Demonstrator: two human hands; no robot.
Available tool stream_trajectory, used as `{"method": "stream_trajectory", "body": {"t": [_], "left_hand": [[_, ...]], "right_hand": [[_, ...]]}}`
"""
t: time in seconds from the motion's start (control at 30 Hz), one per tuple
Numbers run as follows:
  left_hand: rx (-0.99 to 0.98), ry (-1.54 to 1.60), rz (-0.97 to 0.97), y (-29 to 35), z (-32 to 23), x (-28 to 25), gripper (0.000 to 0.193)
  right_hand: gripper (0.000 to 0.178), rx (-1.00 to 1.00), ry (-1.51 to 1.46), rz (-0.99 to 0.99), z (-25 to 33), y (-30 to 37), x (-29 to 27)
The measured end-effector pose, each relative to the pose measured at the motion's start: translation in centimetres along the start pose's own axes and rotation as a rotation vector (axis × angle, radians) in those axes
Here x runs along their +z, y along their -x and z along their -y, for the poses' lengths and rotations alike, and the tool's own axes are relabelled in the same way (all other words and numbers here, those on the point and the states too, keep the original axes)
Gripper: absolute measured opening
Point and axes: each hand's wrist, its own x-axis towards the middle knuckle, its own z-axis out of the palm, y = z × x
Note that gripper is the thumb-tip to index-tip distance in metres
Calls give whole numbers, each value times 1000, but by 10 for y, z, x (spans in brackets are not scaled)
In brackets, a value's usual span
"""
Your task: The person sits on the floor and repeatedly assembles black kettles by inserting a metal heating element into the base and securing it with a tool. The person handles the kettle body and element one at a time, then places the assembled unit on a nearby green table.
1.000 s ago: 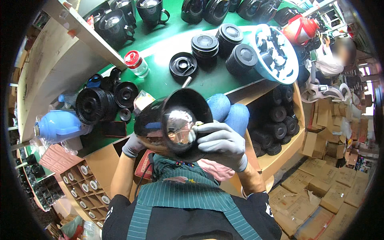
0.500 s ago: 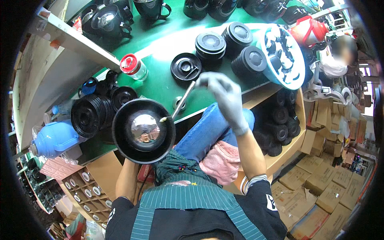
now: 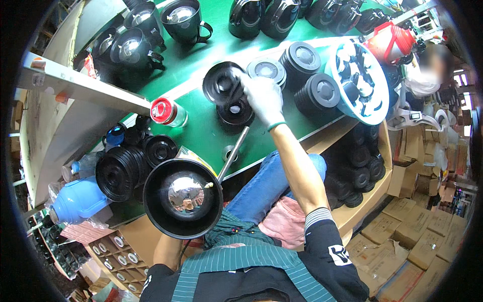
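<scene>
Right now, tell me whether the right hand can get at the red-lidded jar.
Probably yes: the right hand seems to hold a black lid, which would likely need setting down first, but only bare green tabletop shows between that lid and the red-lidded jar.

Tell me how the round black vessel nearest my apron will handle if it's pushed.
The vessel is probably stiff: its rim keeps a clean circle. Its mirror-like inside suggests a smooth, perhaps slippery surface. Laid on its side, it might roll, given that round rim.
</scene>
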Motion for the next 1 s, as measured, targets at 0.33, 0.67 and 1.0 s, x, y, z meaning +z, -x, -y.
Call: {"method": "stream_trajectory", "body": {"t": [0.33,0.67,1.0], "left_hand": [[15,-6,26,-4,0,9,49],[258,-44,185,-35,-13,39,45],[302,-85,358,-29,-46,81,45]], "right_hand": [[54,-833,-164,-866,53,-87,-66],[52,-292,-841,-4,39,154,-130],[68,-397,-856,14,1,291,-141]]}}
